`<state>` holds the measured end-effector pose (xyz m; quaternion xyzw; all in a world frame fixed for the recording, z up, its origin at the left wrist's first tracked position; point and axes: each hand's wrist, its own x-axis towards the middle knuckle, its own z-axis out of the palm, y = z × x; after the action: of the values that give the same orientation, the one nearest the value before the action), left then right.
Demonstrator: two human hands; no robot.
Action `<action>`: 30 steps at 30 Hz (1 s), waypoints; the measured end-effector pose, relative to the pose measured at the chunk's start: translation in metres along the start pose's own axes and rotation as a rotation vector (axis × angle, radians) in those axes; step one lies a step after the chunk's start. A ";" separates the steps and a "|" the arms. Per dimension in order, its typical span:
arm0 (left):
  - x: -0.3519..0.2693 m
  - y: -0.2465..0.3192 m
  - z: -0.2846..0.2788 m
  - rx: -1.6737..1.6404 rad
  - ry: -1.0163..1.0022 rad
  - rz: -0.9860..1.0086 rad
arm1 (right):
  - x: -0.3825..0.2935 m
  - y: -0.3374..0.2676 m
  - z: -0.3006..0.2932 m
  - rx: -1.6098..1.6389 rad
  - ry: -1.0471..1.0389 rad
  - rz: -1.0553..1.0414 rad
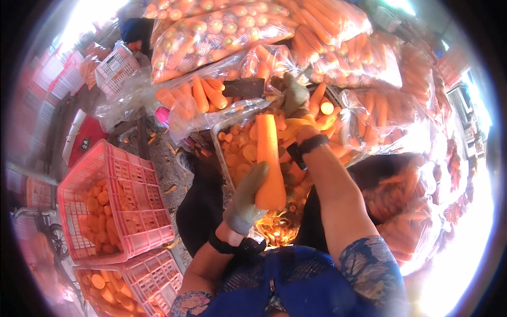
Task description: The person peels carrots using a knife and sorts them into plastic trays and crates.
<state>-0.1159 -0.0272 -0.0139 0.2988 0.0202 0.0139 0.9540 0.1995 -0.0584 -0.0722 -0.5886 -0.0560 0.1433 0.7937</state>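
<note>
A large carrot, its top end cut flat, stands nearly upright in my left hand, which wears a greyish glove. My right hand, gloved too, reaches forward over the far side of a tray heaped with carrot slices and pieces. Its fingers are bent, and whether they hold anything is unclear. A pale pointed shape beside them could be a blade or plastic. Right by that hand lie whole carrots. To its left is a dark flat rectangular piece. Carrot peelings lie close to my lap.
Clear plastic bags of carrots are stacked ahead, with a knotted one at right. Pink plastic crates of carrots stand at left. Beyond them are a red container, loose plastic film and a white crate.
</note>
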 end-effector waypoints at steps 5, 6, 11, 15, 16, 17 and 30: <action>0.001 0.030 -0.015 0.061 0.366 -0.023 | -0.137 -0.043 0.020 0.178 -0.286 0.072; 0.005 0.027 -0.015 -0.102 0.376 0.019 | -0.187 -0.072 0.027 0.146 -0.340 0.089; 0.011 0.002 -0.037 -0.282 0.001 0.066 | -0.234 -0.077 0.028 -0.280 -0.400 0.047; 0.001 0.003 -0.020 -0.120 0.003 0.065 | -0.137 -0.034 0.053 -0.192 -0.276 0.095; -0.003 0.003 -0.017 -0.077 0.002 0.066 | -0.113 -0.023 0.061 -0.095 -0.197 0.204; -0.007 0.004 -0.015 -0.032 0.002 0.070 | -0.098 -0.014 0.055 0.027 -0.311 0.243; 0.005 0.001 -0.028 -0.230 0.104 0.016 | -0.244 -0.077 0.019 -0.160 -0.352 0.118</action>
<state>-0.1124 -0.0098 -0.0367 0.1867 0.0653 0.0391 0.9795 -0.0257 -0.1330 0.0262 -0.6178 -0.1704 0.2855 0.7126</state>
